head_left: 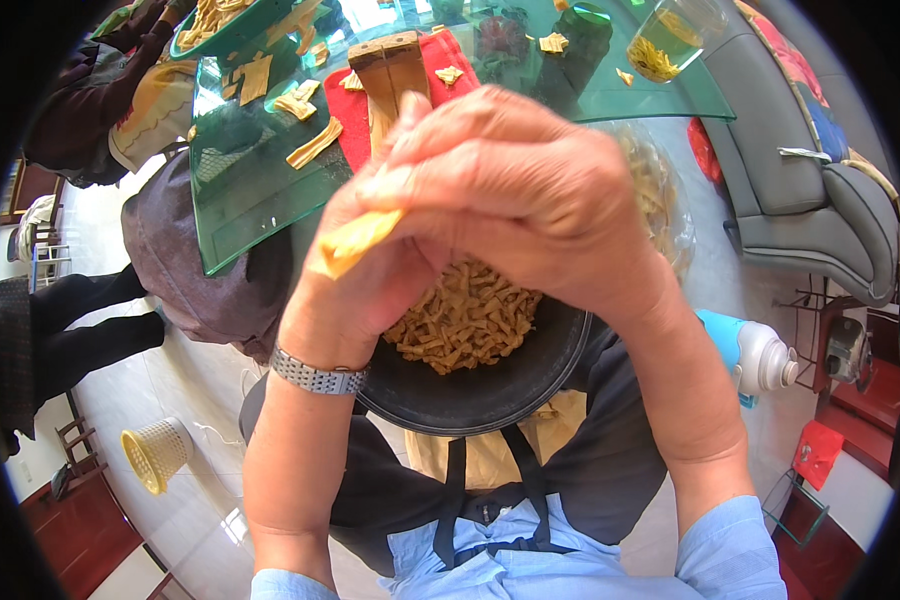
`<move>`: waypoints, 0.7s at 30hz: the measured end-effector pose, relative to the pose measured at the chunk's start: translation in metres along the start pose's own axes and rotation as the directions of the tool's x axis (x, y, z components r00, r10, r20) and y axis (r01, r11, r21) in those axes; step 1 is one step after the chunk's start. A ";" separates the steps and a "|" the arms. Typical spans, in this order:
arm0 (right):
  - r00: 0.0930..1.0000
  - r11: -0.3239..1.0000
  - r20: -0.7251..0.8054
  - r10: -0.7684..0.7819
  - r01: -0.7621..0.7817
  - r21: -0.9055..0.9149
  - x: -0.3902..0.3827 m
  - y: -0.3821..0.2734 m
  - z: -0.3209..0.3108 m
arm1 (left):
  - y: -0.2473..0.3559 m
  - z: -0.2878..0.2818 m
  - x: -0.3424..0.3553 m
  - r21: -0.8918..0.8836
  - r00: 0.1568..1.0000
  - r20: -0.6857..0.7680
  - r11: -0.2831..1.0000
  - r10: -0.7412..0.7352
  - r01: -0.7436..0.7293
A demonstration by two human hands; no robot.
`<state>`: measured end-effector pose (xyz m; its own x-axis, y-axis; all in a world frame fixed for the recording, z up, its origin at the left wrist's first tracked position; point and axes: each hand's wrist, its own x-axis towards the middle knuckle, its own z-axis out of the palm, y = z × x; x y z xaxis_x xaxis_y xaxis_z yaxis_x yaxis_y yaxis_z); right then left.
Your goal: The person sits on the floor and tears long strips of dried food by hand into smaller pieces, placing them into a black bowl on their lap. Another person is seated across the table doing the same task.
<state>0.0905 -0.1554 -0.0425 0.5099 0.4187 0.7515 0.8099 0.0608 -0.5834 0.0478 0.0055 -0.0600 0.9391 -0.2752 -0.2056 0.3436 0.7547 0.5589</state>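
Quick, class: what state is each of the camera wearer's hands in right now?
Left hand: partly hidden behind the right; open or closed cannot be told.
Right hand: closed, apparently holding a yellowish strip.

Yellow strip (357,242), black bowl (518,388)

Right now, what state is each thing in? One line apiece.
Left hand: partly hidden, grip unclear.
Right hand: fingers curled, crossing over the left.
Yellow strip: between the hands, one end out.
Wristwatch: worn on left wrist.
Black bowl: part-filled with cut pieces.
Drinking glass: part-filled, yellow-green bits inside.
Wooden tool: on red cloth.
Green container: holding tan strips.
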 end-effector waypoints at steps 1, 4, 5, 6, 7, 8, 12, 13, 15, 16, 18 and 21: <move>0.999 1.000 -0.035 0.009 -0.008 0.027 0.000 0.001 -0.006 | 0.003 0.012 0.008 -0.076 0.999 0.050 0.997 0.006 -0.002; 0.999 0.997 -0.052 0.008 -0.004 0.072 -0.005 -0.004 -0.005 | 0.012 0.027 0.010 0.090 1.000 -0.004 0.995 0.031 -0.030; 0.999 0.996 -0.033 0.002 0.001 0.090 -0.007 -0.006 -0.004 | 0.013 0.020 0.012 0.184 0.999 0.014 0.982 0.049 -0.051; 1.000 0.996 0.012 0.007 -0.008 0.090 -0.009 -0.006 -0.006 | 0.005 0.018 0.011 0.255 0.996 0.034 0.963 0.085 -0.091; 0.999 0.995 0.053 -0.001 -0.005 0.101 -0.008 -0.007 -0.005 | 0.002 0.016 0.007 0.334 0.990 0.049 0.932 0.133 -0.142; 0.996 0.997 0.081 0.038 -0.043 0.065 -0.012 -0.006 -0.004 | 0.000 0.010 0.002 0.362 0.995 0.019 0.927 0.097 -0.097; 0.969 0.980 0.147 0.200 -0.201 -0.009 -0.011 -0.019 -0.008 | -0.011 -0.006 -0.017 0.574 0.983 0.059 0.811 -0.176 0.111; 0.944 0.956 0.160 0.289 -0.292 -0.005 -0.008 -0.026 -0.005 | -0.012 -0.009 -0.021 0.604 0.968 0.058 0.781 -0.245 0.162; 0.934 0.941 0.122 0.336 -0.337 -0.019 -0.013 -0.022 -0.007 | -0.010 -0.004 -0.018 0.511 0.929 0.159 0.833 -0.334 0.212; 0.913 0.916 0.095 0.397 -0.401 0.016 -0.018 -0.022 -0.004 | -0.015 -0.010 -0.011 0.606 0.920 0.197 0.780 -0.339 0.157; 0.869 0.870 0.051 0.492 -0.492 -0.017 -0.026 -0.023 -0.001 | -0.009 -0.005 -0.006 0.753 0.903 0.096 0.625 -0.418 0.209; 0.852 0.846 0.010 0.524 -0.519 -0.126 -0.029 -0.017 0.007 | -0.007 -0.014 -0.007 0.878 0.908 0.101 0.466 -0.406 0.111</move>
<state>0.0598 -0.1625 -0.0569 0.8557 0.3975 0.3313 0.4570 -0.2801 -0.8442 0.0386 0.0104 -0.0742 0.7136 -0.6167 -0.3324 0.2653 -0.2013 0.9429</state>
